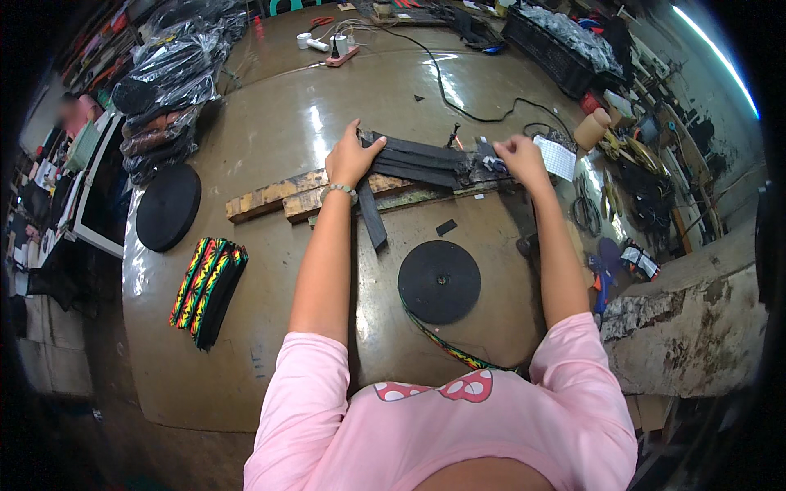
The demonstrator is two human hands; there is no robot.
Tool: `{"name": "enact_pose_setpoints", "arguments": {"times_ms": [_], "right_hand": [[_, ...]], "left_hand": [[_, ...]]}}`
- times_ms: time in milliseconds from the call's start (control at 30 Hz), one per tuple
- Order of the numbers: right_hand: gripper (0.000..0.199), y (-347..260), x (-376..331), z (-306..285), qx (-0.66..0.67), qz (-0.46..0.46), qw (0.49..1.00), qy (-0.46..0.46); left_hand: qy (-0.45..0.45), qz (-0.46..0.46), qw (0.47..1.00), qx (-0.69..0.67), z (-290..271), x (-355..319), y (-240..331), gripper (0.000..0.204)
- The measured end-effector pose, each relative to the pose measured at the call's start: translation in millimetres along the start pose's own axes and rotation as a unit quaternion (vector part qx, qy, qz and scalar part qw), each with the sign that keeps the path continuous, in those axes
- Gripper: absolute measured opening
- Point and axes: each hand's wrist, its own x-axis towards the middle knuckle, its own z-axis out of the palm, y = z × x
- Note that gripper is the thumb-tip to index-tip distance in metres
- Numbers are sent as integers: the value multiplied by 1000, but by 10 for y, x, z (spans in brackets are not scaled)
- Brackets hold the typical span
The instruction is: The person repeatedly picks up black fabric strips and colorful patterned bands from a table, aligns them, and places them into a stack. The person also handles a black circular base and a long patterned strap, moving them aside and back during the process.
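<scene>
Several flat black webbing straps (416, 157) lie side by side across old wooden bars (266, 199). My left hand (350, 159) grips their left end, its thumb on top. One black strap end (372, 225) hangs from there toward me over the bars' near edge. My right hand (521, 160) is closed in a pinch near the straps' right end; what its fingertips hold is too small to make out. Beside it stands a dark upright rod (453, 135) among small dark bits. Closer to me lies a black webbing roll (446, 284), with a patterned strap (450, 349) trailing off it.
On the left lie folded patterned straps (203, 282) and another black roll (168, 209). Behind them rise plastic-wrapped stacks (164, 90). A power strip (342, 57) sits farther back, its black cable (442, 82) running right. Scissors (585, 204) and a white paper (556, 158) lie right.
</scene>
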Motion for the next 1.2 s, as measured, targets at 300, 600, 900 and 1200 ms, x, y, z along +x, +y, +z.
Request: {"name": "enact_pose_setpoints", "arguments": {"times_ms": [300, 600, 900, 1200], "right_hand": [[21, -1330, 233, 959, 68, -51, 990, -108], [28, -1307, 318, 964, 14, -88, 983, -163], [35, -327, 250, -294, 156, -34, 970, -184], [29, 253, -58, 196, 361, 149, 881, -269]], "left_hand": [[-88, 27, 989, -116, -67, 32, -195, 78], [-50, -38, 997, -47, -9, 34, 35, 84], [-58, -30, 998, -24, -8, 73, 10, 85], [-27, -19, 999, -7, 59, 97, -58, 85]]}}
